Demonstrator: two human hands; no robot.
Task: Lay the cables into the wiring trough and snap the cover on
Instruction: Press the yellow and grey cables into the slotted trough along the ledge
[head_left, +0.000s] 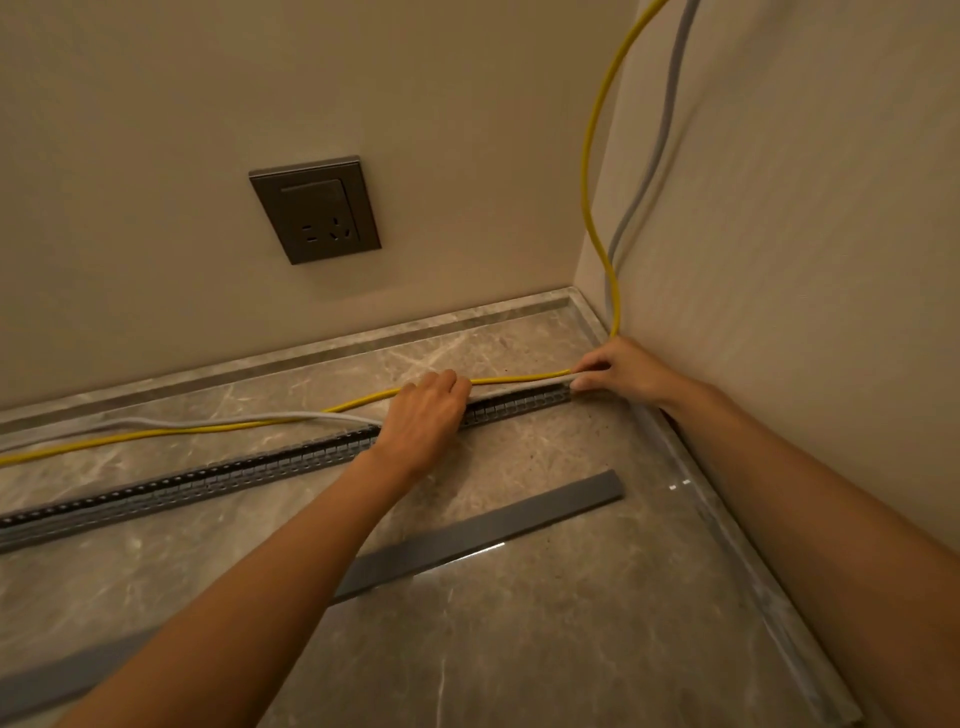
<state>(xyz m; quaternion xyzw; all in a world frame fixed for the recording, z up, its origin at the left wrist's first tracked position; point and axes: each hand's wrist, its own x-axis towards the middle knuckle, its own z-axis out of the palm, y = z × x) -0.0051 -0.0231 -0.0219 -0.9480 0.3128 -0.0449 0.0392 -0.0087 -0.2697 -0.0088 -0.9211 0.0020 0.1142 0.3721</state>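
A long grey slotted wiring trough (218, 475) lies across the marble floor, running from the left edge to the right wall. A yellow cable (234, 425) and a grey-white cable (249, 417) lie on the floor just behind it, then climb the corner wall. My left hand (426, 415) rests over the middle of the trough, fingers curled on both cables. My right hand (618, 371) pinches the two cables at the trough's right end, near the wall. The flat grey cover strip (493, 530) lies loose on the floor in front, partly hidden by my left forearm.
A dark wall socket (314, 208) sits on the back wall above the floor. Marble skirting (311, 345) runs along the back wall and the right wall (727, 540). The two cables hang down the corner from above.
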